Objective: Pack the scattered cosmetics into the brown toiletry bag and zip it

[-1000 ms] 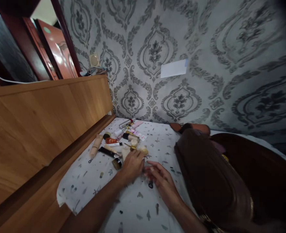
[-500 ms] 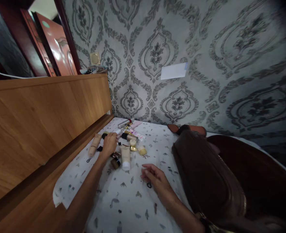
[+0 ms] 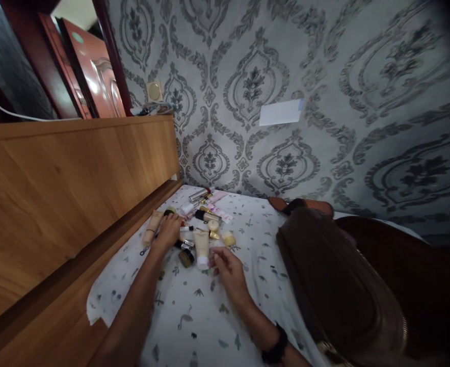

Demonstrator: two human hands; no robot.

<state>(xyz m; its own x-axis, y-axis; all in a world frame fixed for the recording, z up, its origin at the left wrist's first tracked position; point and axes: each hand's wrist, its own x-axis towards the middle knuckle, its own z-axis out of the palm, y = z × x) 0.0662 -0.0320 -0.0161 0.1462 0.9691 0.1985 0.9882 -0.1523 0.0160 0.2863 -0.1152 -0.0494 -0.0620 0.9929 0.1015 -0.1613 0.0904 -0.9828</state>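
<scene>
My left hand (image 3: 167,230) rests palm down among a cluster of cosmetics, fingers a little spread beside a beige tube (image 3: 153,227) and a dark-lidded jar (image 3: 169,210). What lies beneath its palm is hidden. Close to the white cap of a cream squeeze tube (image 3: 202,247), my right hand (image 3: 229,270) is half curled with its fingers apart; I cannot tell whether the fingertips touch the cap. A small brown jar (image 3: 186,258) lies left of that tube. Beyond it are a foundation bottle (image 3: 209,216) and a yellowish round jar (image 3: 229,238).
A brown leather bag (image 3: 324,275) stands on the right of the patterned white sheet (image 3: 209,326). A wooden board (image 3: 79,173) borders the left side. Patterned wallpaper covers the back wall, with a white card (image 3: 281,112) on it.
My right hand has moved left and forward, up to the cream tube's cap. My left hand has shifted slightly toward me among the cosmetics. The view has turned a little left.
</scene>
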